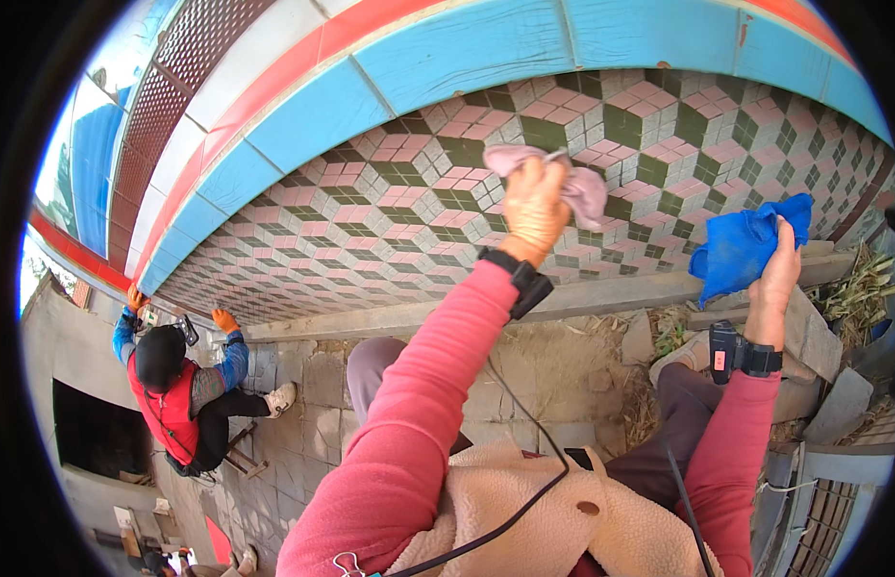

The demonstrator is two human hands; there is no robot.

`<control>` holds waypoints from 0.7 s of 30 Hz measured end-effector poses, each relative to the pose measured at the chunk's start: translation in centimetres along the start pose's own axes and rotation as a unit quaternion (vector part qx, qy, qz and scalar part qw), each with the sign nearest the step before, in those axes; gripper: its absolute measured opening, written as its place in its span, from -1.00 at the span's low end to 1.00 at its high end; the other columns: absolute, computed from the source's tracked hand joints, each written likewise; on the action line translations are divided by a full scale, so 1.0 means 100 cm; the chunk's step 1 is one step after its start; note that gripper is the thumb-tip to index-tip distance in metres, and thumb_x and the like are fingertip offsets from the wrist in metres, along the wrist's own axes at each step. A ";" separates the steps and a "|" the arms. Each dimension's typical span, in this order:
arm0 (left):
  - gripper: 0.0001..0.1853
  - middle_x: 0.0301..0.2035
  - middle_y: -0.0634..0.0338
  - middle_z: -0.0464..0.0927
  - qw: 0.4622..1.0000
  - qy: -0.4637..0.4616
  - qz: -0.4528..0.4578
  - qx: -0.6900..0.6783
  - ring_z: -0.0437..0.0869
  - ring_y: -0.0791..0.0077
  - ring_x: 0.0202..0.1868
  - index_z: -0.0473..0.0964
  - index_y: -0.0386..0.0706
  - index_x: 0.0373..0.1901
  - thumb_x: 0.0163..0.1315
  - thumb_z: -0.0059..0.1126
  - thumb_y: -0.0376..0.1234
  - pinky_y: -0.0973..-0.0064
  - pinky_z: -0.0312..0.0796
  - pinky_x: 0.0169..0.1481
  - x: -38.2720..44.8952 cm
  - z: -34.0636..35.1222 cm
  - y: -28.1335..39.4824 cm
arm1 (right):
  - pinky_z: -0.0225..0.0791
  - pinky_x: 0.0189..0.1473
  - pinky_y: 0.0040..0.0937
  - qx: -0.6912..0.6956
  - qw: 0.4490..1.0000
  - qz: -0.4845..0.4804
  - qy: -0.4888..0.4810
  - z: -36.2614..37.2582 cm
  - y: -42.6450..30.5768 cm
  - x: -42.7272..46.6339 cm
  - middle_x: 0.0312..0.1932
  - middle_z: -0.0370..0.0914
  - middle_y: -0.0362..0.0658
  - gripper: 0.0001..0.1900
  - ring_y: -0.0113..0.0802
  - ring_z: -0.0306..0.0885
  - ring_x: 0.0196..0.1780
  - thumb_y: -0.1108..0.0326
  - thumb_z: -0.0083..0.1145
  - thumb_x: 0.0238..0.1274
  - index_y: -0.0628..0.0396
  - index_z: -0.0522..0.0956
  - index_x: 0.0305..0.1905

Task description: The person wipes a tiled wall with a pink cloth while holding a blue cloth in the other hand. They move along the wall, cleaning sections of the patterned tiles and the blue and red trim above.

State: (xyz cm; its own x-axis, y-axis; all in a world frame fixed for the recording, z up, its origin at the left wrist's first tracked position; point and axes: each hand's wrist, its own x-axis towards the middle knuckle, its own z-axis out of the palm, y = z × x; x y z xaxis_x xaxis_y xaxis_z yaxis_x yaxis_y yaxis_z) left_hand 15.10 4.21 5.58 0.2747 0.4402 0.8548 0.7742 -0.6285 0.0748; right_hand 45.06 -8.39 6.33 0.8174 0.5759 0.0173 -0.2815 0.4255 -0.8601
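My left hand (535,209) holds a pink cloth (586,193) against a wall of small pink, grey and dark green tiles (419,195) laid in a cube pattern. Part of the cloth sticks out on both sides of the fingers. To the right, my right hand (775,267) grips a folded blue cloth (743,249) in front of the lower part of the wall, above the stones. Whether the blue cloth touches the tiles, I cannot tell. Light blue tiles (469,54) run along the wall above the patterned part. Both wrists wear black straps with small devices.
A co-worker (166,389) in a red vest and orange gloves sits on a low stool by the wall at left. Stone slabs (815,335) and dry stalks (862,288) lie at right, near a blue-grey metal frame (837,461). A concrete ledge (599,292) edges the wall's foot.
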 end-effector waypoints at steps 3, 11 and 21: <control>-0.80 -0.37 0.23 0.38 0.970 -0.096 0.224 -0.003 0.47 0.25 -0.30 0.43 0.01 -0.42 -0.15 0.15 -0.39 0.36 0.38 -0.26 0.003 0.028 0.023 | 0.43 -0.12 -0.29 0.005 1.000 0.001 -0.009 0.002 -0.002 -0.002 -0.14 0.50 -0.12 -0.64 -0.29 0.51 -0.15 0.21 0.09 0.14 0.16 0.45 0.00; -0.79 -0.41 0.24 0.35 0.964 -0.158 0.125 0.175 0.46 0.30 -0.39 0.43 -0.01 -0.37 -0.11 0.16 -0.39 0.35 0.46 -0.48 -0.050 -0.055 -0.113 | 0.41 -0.05 -0.31 0.011 1.000 0.013 -0.003 -0.020 -0.004 0.012 -0.10 0.50 -0.11 -0.62 -0.29 0.51 -0.09 0.18 0.06 0.19 0.18 0.44 0.03; -0.89 -0.46 0.17 0.51 0.628 0.256 -0.619 -0.395 0.53 0.42 -0.54 0.33 -0.09 -0.25 0.19 -0.03 -0.37 0.44 0.40 -0.51 -0.103 0.007 -0.122 | 0.40 -0.02 -0.30 0.026 1.000 0.015 -0.006 -0.036 -0.005 0.026 -0.06 0.50 -0.09 -0.61 -0.28 0.50 -0.06 0.15 0.05 0.22 0.20 0.45 0.03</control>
State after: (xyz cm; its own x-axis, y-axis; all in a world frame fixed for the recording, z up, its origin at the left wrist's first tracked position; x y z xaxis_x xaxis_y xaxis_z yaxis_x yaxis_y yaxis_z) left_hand 3.22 7.79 -4.50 -0.6353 0.7688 -0.0731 -0.3679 -0.2181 0.9039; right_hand 49.12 -9.66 4.98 0.8026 0.5965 -0.0019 -0.3319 0.4439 -0.8323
